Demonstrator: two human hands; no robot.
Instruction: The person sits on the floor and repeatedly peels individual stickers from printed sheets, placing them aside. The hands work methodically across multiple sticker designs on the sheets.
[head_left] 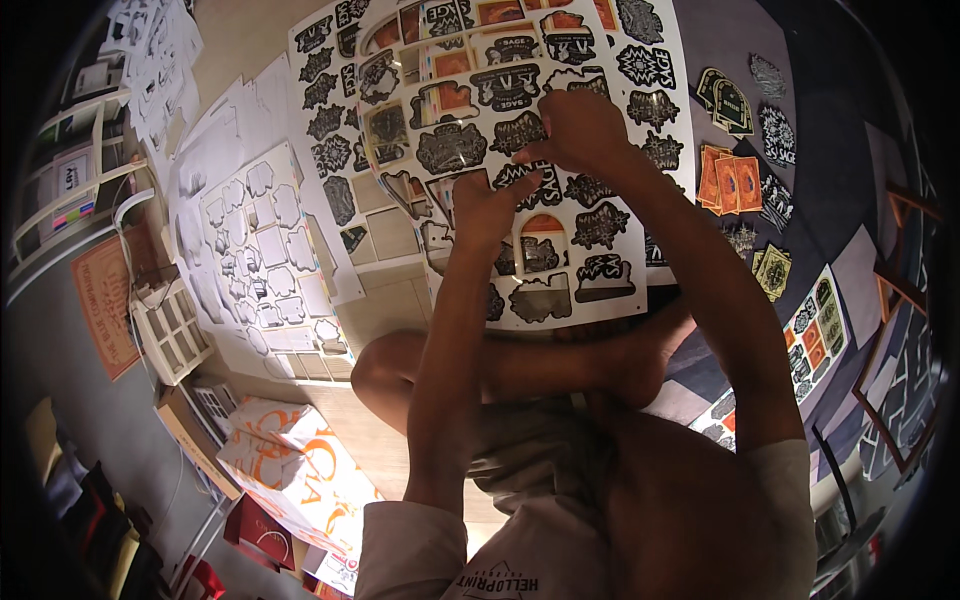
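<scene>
A large white sticker sheet [525, 308] of black die-cut stickers, with gaps where stickers are gone, is spread in front of me above my crossed leg. My left hand [487, 208] grips this sheet, its fingers curled and its thumb laid along a black sticker [545, 187]. Just above and to the right, my right hand [582, 130] is closed in a pinch over the same sheet, its fingertips close to the left thumb. Whatever lies between the right fingertips is hidden.
Loose orange cards [730, 182], a yellow sticker stack [772, 272] and a dark green sticker stack [725, 100] lie at right. A smaller sticker sheet [828, 300] is below them. Left are a used sheet [262, 180], a white rack [172, 330] and an orange-and-white bag [290, 450].
</scene>
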